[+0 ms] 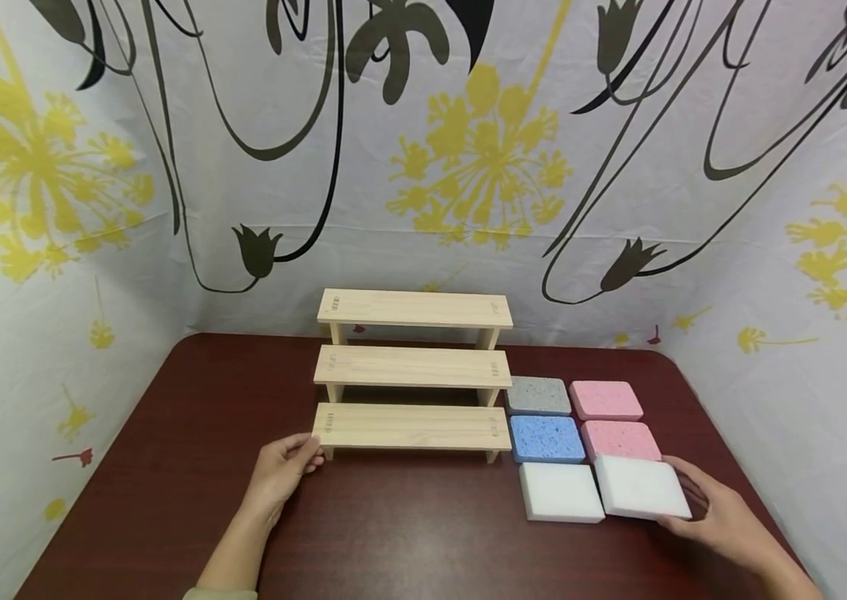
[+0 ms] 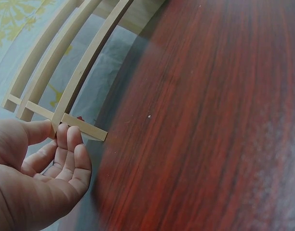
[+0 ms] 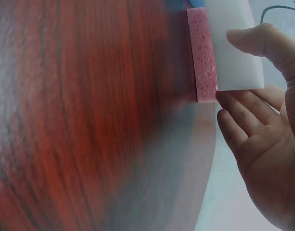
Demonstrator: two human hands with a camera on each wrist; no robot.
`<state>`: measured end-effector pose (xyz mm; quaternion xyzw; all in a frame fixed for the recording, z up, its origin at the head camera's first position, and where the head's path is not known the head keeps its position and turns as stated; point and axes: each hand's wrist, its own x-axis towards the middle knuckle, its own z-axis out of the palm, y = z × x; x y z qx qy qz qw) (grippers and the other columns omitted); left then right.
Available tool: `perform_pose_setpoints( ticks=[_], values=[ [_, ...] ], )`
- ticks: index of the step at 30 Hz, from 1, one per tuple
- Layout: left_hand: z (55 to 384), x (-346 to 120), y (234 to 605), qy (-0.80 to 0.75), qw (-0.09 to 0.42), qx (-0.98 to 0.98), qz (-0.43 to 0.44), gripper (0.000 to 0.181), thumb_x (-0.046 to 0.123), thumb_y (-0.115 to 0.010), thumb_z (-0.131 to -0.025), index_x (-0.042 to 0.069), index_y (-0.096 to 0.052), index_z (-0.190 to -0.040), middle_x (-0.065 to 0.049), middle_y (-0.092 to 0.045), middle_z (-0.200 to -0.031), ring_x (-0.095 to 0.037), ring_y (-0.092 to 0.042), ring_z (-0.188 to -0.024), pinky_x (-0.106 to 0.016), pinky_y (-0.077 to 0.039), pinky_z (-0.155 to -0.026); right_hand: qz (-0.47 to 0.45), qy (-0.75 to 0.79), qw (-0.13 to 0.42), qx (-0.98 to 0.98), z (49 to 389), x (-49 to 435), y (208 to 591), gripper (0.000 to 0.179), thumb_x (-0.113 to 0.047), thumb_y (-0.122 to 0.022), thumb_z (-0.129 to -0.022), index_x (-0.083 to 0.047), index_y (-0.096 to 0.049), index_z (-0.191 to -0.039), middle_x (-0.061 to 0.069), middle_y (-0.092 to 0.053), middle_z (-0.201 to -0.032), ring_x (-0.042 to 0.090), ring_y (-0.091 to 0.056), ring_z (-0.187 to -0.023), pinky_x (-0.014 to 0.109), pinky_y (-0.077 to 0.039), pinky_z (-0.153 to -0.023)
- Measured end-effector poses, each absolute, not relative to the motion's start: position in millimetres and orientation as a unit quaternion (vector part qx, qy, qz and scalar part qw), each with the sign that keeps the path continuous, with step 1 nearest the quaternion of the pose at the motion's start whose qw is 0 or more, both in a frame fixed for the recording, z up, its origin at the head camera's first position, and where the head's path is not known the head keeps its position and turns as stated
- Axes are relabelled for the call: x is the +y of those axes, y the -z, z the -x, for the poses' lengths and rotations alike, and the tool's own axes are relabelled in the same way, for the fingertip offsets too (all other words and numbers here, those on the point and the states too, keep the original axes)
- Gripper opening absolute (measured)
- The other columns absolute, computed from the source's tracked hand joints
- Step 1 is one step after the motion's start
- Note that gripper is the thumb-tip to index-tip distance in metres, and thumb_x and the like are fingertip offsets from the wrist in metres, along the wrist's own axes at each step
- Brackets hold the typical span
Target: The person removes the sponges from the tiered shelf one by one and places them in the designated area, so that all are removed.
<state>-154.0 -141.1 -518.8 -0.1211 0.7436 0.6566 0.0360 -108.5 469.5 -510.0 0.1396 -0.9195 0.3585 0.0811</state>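
Note:
A pale wooden three-tier stand [image 1: 412, 367] rises in steps at the middle of the table. My left hand [image 1: 284, 475] pinches the left end of its lowest board [image 1: 412, 427] between thumb and fingers; the left wrist view shows the thumb [image 2: 39, 131] against the board's end. On the right, my right hand [image 1: 724, 517] grips a white sponge [image 1: 641, 487], thumb on one side and fingers at its outer end. That sponge overlaps the near edge of a pink sponge [image 1: 621, 439] in the head view. In the right wrist view, a pink sponge [image 3: 202, 55] shows alongside it.
Left of the held sponge lies another white sponge [image 1: 562, 493]. Behind are a blue sponge [image 1: 547, 439], a grey one [image 1: 538, 396] and a second pink one [image 1: 606, 400], close by the stand's right side. Patterned cloth [image 1: 453, 258] hangs around the dark red table [image 1: 393, 533].

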Motion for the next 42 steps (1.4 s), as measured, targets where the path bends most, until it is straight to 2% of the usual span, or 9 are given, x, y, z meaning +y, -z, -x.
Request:
perform_pose_setpoints(
  ticks=[4,8,11,23,27,30,33,39,42],
  values=[
    [155.6,-141.8,519.5,-0.655,0.038,0.746,0.118,0.040,0.014,-0.061,-0.103,-0.015,-0.057,-0.130,-0.016,-0.072,-0.101,-0.016,-0.069,-0.087,-0.024,-0.058,-0.075,-0.129,-0.341,0.051,-0.930,108.1,473.3,511.2,0.086,-0.007,-0.094,-0.066,0.008,-0.050,-0.138,-0.027,-0.049,-0.125,-0.017,-0.049,-0.107,0.001,-0.043,-0.082],
    [155.6,-142.4,519.4,-0.653,0.039,0.747,0.119,0.040,0.014,-0.062,-0.103,-0.014,-0.058,-0.130,-0.016,-0.072,-0.101,-0.017,-0.069,-0.087,-0.024,-0.058,-0.075,-0.119,-0.320,0.028,-0.939,108.0,476.0,512.8,0.088,-0.006,-0.093,-0.067,0.010,-0.047,-0.140,0.013,-0.062,-0.131,-0.017,-0.048,-0.107,0.000,-0.041,-0.081],
    [154.7,-142.5,518.8,-0.652,0.038,0.747,0.120,0.039,0.014,-0.062,-0.103,-0.015,-0.058,-0.130,-0.016,-0.072,-0.101,-0.017,-0.069,-0.087,-0.024,-0.058,-0.075,-0.112,-0.301,0.020,-0.947,107.5,476.9,514.6,0.090,-0.005,-0.093,-0.066,0.012,-0.045,-0.140,0.042,-0.054,-0.127,-0.017,-0.048,-0.105,-0.002,-0.038,-0.079],
    [156.2,-142.3,519.9,-0.652,0.041,0.748,0.117,0.040,0.014,-0.062,-0.102,-0.015,-0.058,-0.130,-0.017,-0.072,-0.102,-0.020,-0.070,-0.089,-0.025,-0.058,-0.075,-0.104,-0.293,0.017,-0.950,108.2,476.6,514.4,0.104,-0.014,-0.094,-0.067,0.016,-0.035,-0.147,0.046,-0.045,-0.136,-0.022,-0.035,-0.113,-0.006,-0.028,-0.085],
    [155.9,-142.6,519.3,-0.649,0.041,0.750,0.120,0.041,0.014,-0.062,-0.103,-0.015,-0.057,-0.131,-0.017,-0.072,-0.102,-0.018,-0.069,-0.088,-0.025,-0.058,-0.074,-0.089,-0.302,0.100,-0.944,109.0,462.7,511.4,0.106,-0.020,-0.095,-0.069,0.010,-0.034,-0.150,0.039,-0.052,-0.135,-0.031,-0.029,-0.111,-0.007,-0.026,-0.088],
    [156.0,-143.2,518.2,-0.646,0.038,0.753,0.122,0.040,0.014,-0.061,-0.103,-0.015,-0.057,-0.130,-0.018,-0.072,-0.102,-0.017,-0.069,-0.087,-0.024,-0.058,-0.074,-0.053,-0.309,0.198,-0.929,112.0,444.5,509.6,0.090,-0.019,-0.091,-0.075,0.001,-0.044,-0.149,0.032,-0.060,-0.129,-0.030,-0.033,-0.110,-0.006,-0.027,-0.089],
    [156.1,-143.0,517.7,-0.643,0.037,0.755,0.126,0.038,0.014,-0.061,-0.103,-0.014,-0.059,-0.129,-0.017,-0.072,-0.102,-0.016,-0.069,-0.086,-0.023,-0.058,-0.074,-0.030,-0.327,0.255,-0.909,116.4,423.2,507.6,0.073,-0.013,-0.087,-0.079,-0.001,-0.053,-0.143,0.028,-0.063,-0.124,-0.027,-0.038,-0.111,-0.004,-0.029,-0.091],
    [154.6,-141.3,520.0,-0.638,0.035,0.758,0.130,0.038,0.014,-0.060,-0.103,-0.014,-0.059,-0.129,-0.017,-0.072,-0.101,-0.014,-0.068,-0.085,-0.024,-0.058,-0.074,-0.025,-0.333,0.283,-0.899,125.0,383.5,502.0,0.062,-0.010,-0.086,-0.077,-0.001,-0.061,-0.133,0.021,-0.067,-0.122,-0.018,-0.044,-0.113,0.000,-0.029,-0.093],
    [154.0,-141.4,521.4,-0.635,0.030,0.762,0.126,0.038,0.014,-0.059,-0.104,-0.014,-0.059,-0.129,-0.018,-0.072,-0.102,-0.015,-0.068,-0.086,-0.024,-0.058,-0.076,-0.020,-0.332,0.276,-0.902,128.0,366.5,498.4,0.060,-0.013,-0.085,-0.080,-0.002,-0.061,-0.134,0.018,-0.067,-0.124,-0.003,-0.051,-0.116,0.001,-0.027,-0.093]
  ],
)
